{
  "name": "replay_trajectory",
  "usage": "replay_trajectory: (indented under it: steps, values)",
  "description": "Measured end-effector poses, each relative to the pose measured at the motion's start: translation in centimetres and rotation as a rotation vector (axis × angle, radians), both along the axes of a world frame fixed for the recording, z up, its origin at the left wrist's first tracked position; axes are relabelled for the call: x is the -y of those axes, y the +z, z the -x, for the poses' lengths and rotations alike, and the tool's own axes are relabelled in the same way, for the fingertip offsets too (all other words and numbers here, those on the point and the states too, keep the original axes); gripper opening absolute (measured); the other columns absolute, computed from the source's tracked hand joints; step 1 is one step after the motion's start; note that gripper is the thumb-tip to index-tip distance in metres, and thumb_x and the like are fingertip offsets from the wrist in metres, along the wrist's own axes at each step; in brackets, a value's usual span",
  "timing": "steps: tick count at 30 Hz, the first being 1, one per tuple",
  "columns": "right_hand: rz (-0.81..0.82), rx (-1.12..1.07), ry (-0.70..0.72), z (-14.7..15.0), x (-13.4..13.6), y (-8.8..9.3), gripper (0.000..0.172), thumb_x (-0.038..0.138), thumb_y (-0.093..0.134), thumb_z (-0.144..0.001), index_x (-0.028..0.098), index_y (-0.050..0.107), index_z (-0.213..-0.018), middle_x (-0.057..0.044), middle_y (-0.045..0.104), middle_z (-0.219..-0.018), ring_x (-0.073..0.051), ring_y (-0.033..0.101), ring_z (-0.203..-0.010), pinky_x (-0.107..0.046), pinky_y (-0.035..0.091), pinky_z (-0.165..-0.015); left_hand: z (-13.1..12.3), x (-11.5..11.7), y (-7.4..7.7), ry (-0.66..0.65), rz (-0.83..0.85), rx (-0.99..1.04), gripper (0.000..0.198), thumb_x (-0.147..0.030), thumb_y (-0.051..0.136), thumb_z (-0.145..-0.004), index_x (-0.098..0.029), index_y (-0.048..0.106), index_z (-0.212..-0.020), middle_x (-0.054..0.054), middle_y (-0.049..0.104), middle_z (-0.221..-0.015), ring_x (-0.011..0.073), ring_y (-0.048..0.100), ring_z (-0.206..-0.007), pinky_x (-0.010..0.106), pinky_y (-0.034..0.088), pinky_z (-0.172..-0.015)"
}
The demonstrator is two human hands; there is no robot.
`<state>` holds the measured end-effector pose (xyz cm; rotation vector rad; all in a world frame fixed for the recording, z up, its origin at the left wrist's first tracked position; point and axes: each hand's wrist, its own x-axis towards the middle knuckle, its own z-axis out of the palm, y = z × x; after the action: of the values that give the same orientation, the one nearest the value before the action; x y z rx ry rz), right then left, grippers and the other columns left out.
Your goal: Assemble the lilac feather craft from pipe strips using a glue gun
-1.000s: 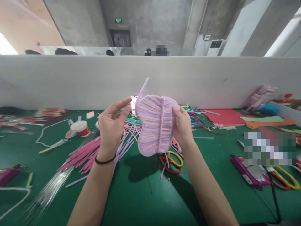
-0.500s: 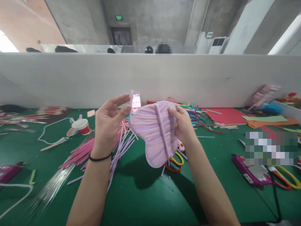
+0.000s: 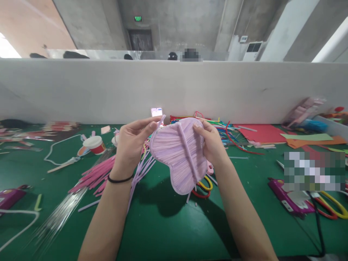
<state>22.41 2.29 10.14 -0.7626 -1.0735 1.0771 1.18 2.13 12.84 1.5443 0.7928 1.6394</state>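
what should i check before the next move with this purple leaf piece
1. Right hand grips the purple leaf piece at its upper right edge: ok.
2. Left hand pinches the loose purple strand at the piece's upper left: ok.
3. Piece held above the green table, not resting on it: ok.
4. Centre rib lies straight along the piece: ok.
5. Strand end fixed into the edge: cannot tell, the fingers cover it.
6. Scissors lie on the table under the piece, apart from both hands: ok.
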Motion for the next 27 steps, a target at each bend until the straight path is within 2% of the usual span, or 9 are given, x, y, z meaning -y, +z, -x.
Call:
replay_trajectory:
  steps: [6, 11, 14, 18, 21, 27]
  values:
    - [0.007, -0.004, 0.039, -0.4, 0.0, 0.1, 0.02, 0.033, 0.078, -0.075, 0.026, 0.069, -0.091, 0.002, 0.07, -0.088, -0.014, 0.062, -0.076, -0.027, 0.05, -0.074, 0.1, 0.3, 0.2, -0.051, 0.024, -0.025, 0.015, -0.034, 0.081, -0.078, -0.027, 0.081, -0.091, 0.004, 0.08, -0.101, 0.0245, 0.073, -0.103, 0.039, 0.058, -0.095]
    - [-0.007, 0.025, 0.064, -0.9, 0.1, 0.2, 0.02, 0.034, 0.079, -0.075, 0.026, 0.069, -0.091, 0.002, 0.07, -0.087, -0.014, 0.062, -0.075, -0.026, 0.05, -0.074, 0.1, 0.7, 0.4, -0.095, 0.017, -0.035, 0.013, -0.028, 0.083, -0.076, -0.025, 0.08, -0.088, 0.005, 0.08, -0.099, 0.0223, 0.075, -0.097, 0.034, 0.06, -0.088]
    - [-0.029, 0.044, 0.06, -1.1, 0.2, 0.3, 0.019, 0.034, 0.079, -0.077, 0.026, 0.07, -0.091, 0.003, 0.069, -0.087, -0.013, 0.062, -0.076, -0.026, 0.049, -0.074, 0.1, 1.0, 0.7, -0.072, 0.029, -0.048, 0.024, -0.025, 0.085, -0.073, -0.025, 0.075, -0.095, 0.004, 0.08, -0.097, 0.0223, 0.075, -0.096, 0.033, 0.061, -0.084]
    - [-0.05, 0.098, 0.047, -1.5, 0.2, 0.3, 0.019, 0.036, 0.078, -0.078, 0.027, 0.07, -0.092, 0.002, 0.07, -0.088, -0.014, 0.062, -0.077, -0.027, 0.05, -0.074, 0.2, 1.4, 1.1, -0.051, 0.019, -0.091, 0.033, -0.021, 0.085, -0.072, -0.024, 0.071, -0.101, 0.004, 0.08, -0.095, 0.0231, 0.074, -0.099, 0.035, 0.061, -0.088]
    - [-0.068, 0.132, 0.044, -1.6, 0.3, 0.3, 0.019, 0.037, 0.076, -0.08, 0.027, 0.07, -0.093, 0.002, 0.07, -0.09, -0.014, 0.062, -0.079, -0.028, 0.049, -0.077, 0.3, 1.5, 1.1, -0.043, -0.013, -0.162, 0.031, -0.023, 0.084, -0.075, -0.024, 0.071, -0.103, 0.004, 0.08, -0.095, 0.0231, 0.074, -0.1, 0.036, 0.059, -0.091]
    - [-0.097, 0.201, 0.029, -1.8, 0.4, 0.4, 0.018, 0.04, 0.073, -0.082, 0.027, 0.069, -0.094, 0.001, 0.07, -0.092, -0.016, 0.063, -0.082, -0.03, 0.049, -0.081, 0.0, 1.4, 0.8, 0.059, -0.118, -0.246, 0.026, -0.027, 0.082, -0.076, -0.025, 0.073, -0.1, 0.004, 0.08, -0.094, 0.0235, 0.075, -0.095, 0.04, 0.057, -0.095]
